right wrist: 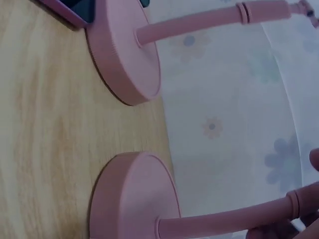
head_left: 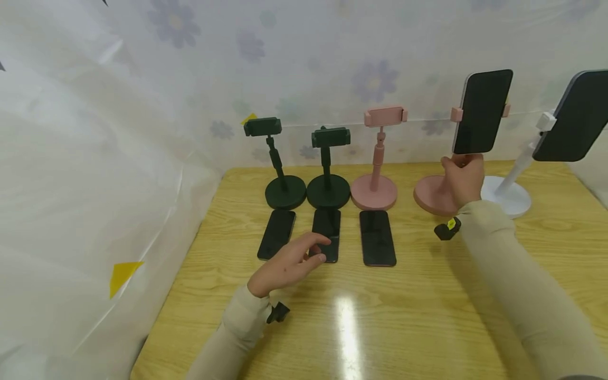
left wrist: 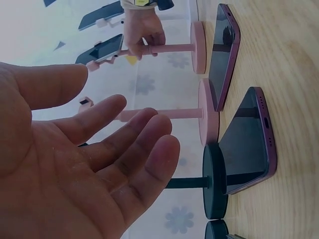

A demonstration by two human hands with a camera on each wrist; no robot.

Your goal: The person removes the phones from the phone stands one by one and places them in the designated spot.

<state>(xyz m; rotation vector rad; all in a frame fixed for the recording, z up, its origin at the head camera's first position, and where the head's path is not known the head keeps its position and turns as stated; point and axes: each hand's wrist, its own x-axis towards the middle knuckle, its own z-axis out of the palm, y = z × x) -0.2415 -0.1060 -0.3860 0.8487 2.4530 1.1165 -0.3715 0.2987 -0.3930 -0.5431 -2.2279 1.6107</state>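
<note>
My right hand grips the stem of a pink phone stand, just below the phone clamped upright in its holder. In the right wrist view only some fingertips show round that pink stem. My left hand hovers over the table with fingers loosely bent, holding nothing. Below and beyond it lies a dark phone, partly covered by the fingers in the head view. The left palm faces its wrist camera, apart from the phones.
Two dark green stands and another pink stand have vacant holders. Phones lie before them, including a left one and a right one. A white stand holds a phone at far right. A flowered sheet hangs behind.
</note>
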